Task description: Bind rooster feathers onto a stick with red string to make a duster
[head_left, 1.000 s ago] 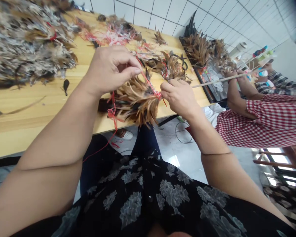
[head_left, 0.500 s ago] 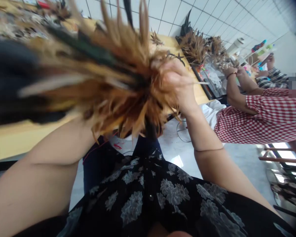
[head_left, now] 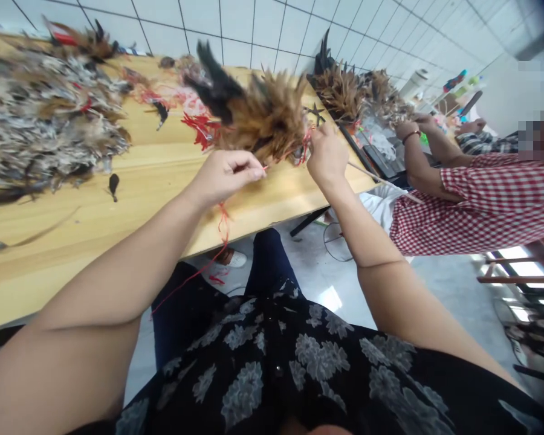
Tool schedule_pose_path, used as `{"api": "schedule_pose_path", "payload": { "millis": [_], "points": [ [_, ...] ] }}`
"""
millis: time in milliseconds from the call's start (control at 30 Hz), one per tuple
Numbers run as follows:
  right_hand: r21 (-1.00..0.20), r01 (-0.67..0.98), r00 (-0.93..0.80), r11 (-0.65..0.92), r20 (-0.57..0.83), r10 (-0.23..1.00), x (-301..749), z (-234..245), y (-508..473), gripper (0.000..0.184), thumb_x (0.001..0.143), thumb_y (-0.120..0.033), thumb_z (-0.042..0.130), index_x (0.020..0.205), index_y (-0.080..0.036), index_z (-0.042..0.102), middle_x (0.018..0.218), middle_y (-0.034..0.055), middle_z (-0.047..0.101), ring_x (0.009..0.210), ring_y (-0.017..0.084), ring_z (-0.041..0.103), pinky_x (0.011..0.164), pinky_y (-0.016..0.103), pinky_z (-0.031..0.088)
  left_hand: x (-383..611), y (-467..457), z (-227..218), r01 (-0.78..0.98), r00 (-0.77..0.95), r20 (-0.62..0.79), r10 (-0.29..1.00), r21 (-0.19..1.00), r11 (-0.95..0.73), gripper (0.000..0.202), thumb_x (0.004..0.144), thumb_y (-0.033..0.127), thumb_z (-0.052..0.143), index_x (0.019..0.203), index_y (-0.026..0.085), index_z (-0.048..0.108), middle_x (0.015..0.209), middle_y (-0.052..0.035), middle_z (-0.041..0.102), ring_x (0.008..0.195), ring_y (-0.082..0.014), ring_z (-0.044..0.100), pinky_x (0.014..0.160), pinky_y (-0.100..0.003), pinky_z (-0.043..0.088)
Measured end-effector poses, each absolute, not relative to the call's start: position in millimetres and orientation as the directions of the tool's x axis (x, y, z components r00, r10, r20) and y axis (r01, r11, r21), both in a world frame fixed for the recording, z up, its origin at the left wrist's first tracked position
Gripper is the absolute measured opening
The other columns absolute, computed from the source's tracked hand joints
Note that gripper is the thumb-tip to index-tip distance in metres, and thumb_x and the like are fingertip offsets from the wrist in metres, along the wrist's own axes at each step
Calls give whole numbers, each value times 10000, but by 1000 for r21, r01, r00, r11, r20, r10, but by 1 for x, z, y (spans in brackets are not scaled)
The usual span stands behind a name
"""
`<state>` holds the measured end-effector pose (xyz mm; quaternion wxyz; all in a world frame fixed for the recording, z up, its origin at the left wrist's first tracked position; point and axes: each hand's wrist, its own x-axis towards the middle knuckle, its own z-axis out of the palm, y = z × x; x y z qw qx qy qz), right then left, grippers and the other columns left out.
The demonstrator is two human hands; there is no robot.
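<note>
A feather duster [head_left: 272, 112] with brown and black feathers points left over the table, slightly blurred. My right hand [head_left: 327, 158] is closed around the duster's thin pale stick, just behind the feathers. The stick's rear end sticks out past my wrist toward the right. My left hand [head_left: 229, 176] pinches a red string that runs toward the base of the feathers. More red string [head_left: 225, 226] hangs below that hand over the table edge and onto my leg. A bundle of short red strings [head_left: 202, 130] lies beyond the left hand.
Loose grey-brown feathers [head_left: 49, 121] are heaped on the left of the wooden table [head_left: 163, 208]. Finished-looking brown feather bunches [head_left: 344, 90] stand at the back right. A co-worker in a red checked shirt [head_left: 494, 208] works close on my right.
The feather duster has dropped from near the camera down toward the table, its head now farther off. My left hand, previously hidden behind the feathers, has come into view pinching the red string.
</note>
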<state>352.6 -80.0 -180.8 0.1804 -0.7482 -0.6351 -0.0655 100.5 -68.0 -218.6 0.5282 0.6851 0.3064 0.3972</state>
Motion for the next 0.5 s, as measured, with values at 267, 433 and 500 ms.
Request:
{"api": "schedule_pose_path", "payload": {
  "millis": [267, 433, 500],
  "points": [
    [-233, 940, -168, 248, 316, 934, 359, -205, -89, 251, 1100, -172, 457, 945, -155, 654, 1014, 81, 691, 1132, 209, 645, 985, 331, 485, 88, -78, -200, 106, 496, 436, 751, 828, -551, 133, 894, 357, 806, 858, 229, 815, 822, -39, 716, 796, -201, 613, 773, -347, 429],
    [-256, 898, -315, 358, 196, 929, 340, -155, -124, 313, 1129, -227, 486, 831, -166, 556, 961, 45, 649, 1228, 197, 630, 998, 316, 472, 63, -71, -182, 209, 333, 675, 658, 628, -750, 305, 1037, 484, 759, 930, 201, 792, 864, -11, 687, 859, -150, 577, 916, -323, 457],
    [-257, 875, -388, 410, 132, 912, 327, -129, -146, 314, 1114, -196, 523, 801, -169, 531, 919, 26, 616, 1196, 174, 636, 994, 316, 469, 54, -68, -176, 256, 333, 722, 607, 550, -795, 352, 1080, 537, 704, 951, 226, 807, 857, -5, 682, 860, -143, 583, 910, -305, 471]
  ]
}}
